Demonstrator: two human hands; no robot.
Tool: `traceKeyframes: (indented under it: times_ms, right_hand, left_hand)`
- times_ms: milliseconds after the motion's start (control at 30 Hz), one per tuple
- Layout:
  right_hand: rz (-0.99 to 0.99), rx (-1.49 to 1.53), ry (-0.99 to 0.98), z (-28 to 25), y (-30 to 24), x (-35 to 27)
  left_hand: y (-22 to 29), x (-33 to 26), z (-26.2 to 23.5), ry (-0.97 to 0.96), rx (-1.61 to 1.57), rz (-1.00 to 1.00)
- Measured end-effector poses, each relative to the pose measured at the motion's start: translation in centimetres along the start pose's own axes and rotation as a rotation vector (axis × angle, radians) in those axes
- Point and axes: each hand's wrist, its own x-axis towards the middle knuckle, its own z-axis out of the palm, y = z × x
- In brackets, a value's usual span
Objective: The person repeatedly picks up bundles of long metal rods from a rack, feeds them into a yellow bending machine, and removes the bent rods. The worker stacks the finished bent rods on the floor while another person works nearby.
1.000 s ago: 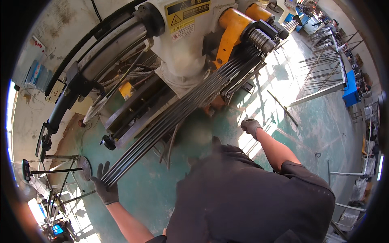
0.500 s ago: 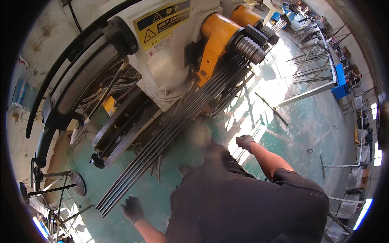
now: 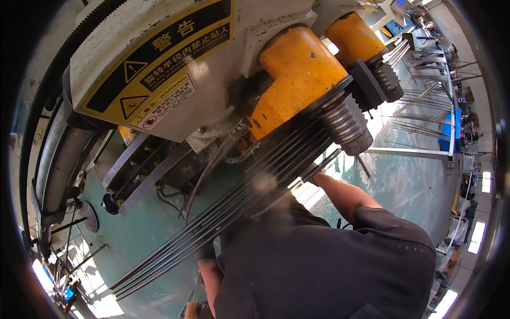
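A bundle of long, thin dark metal tubes [image 3: 175,242] slants from lower left up to a machine with orange arms [image 3: 297,69]. My left hand [image 3: 206,251], in a dark glove, is at the near side of the bundle, with its fingers hidden by the tubes. Under the ribbed spindle [image 3: 348,125] my gloved right hand [image 3: 314,176] shows only in part, close against a single tube [image 3: 325,162] that lies apart from the bundle. Its fingers are hidden, so its grip cannot be made out.
The machine's white housing [image 3: 212,90] bears a yellow and black warning label [image 3: 164,64]. Thick curved pipework [image 3: 56,165] stands at the left, and a round disc [image 3: 90,217] near the floor. Racks with more tubes [image 3: 425,114] stand at the far right on the green floor.
I have leaned closer to the machine, which looks larger. My left hand has moved from open beside the tube ends to the bundle's near side. My right hand has reached up to a tube.
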Motion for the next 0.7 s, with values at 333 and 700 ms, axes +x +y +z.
traceKeyframes:
  times_ms: [333,700]
  right_hand:
    - [0.375,0.169,-0.043,-6.8,-10.0,-7.7]
    - [0.506,0.144,-0.097,1.3,-13.6,-20.0]
  left_hand:
    - [3.6,5.8,-2.2,0.076,-1.55,-1.129]
    - [-1.1,-2.8,-0.7,0.06,-1.307,-1.177]
